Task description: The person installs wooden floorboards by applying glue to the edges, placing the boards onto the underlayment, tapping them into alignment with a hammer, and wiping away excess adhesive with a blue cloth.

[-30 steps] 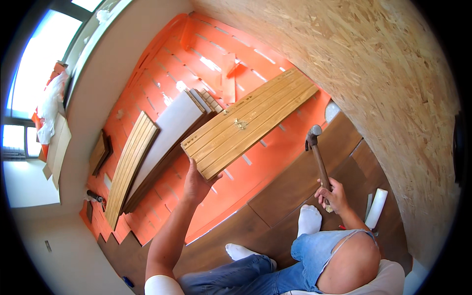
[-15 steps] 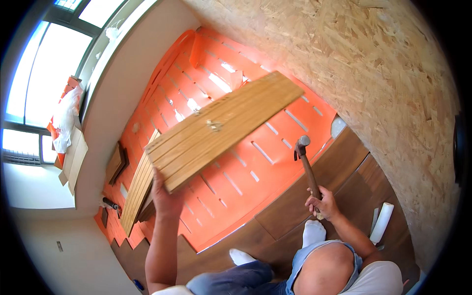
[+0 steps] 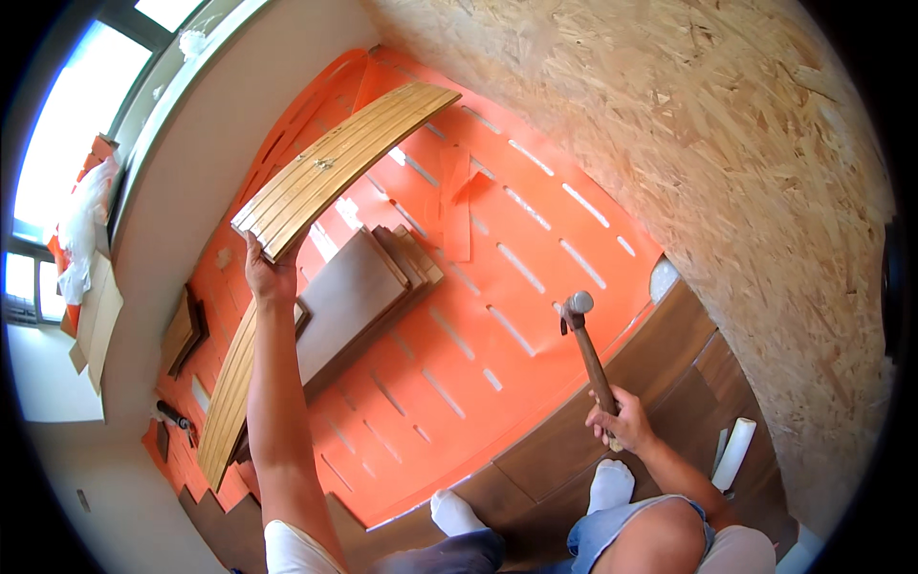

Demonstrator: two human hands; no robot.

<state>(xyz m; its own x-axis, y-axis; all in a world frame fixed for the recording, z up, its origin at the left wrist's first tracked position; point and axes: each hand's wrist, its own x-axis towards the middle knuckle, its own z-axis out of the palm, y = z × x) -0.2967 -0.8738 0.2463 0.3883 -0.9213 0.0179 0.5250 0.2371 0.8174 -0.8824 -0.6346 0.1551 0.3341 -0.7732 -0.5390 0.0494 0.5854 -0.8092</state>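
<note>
My left hand [image 3: 271, 279] reaches far forward and grips the near end of a floorboard [image 3: 359, 139], its pale grooved underside up and some debris on it. The board is held above the orange underlay [image 3: 516, 316]. Below it lies a stack of brown floorboards [image 3: 352, 292], partly covered by my left arm. In my right hand [image 3: 626, 421] is a hammer [image 3: 595, 368], held by the wooden handle with its metal head up and forward. Another pale grooved board [image 3: 228, 411] lies to the left of my left forearm.
Laid brown flooring [image 3: 535, 450] runs under my feet. A white roll [image 3: 733, 457] lies at the right, near the chipboard wall [image 3: 669, 124]. More board pieces [image 3: 182, 335] and a dark tube-shaped tool [image 3: 172, 414] are at the left. Cardboard and plastic wrap [image 3: 88, 230] sit on the window sill.
My left hand has carried the floorboard forward and to the left, uncovering the brown stack and more underlay. The hammer stays in my right hand, slightly lower in the view.
</note>
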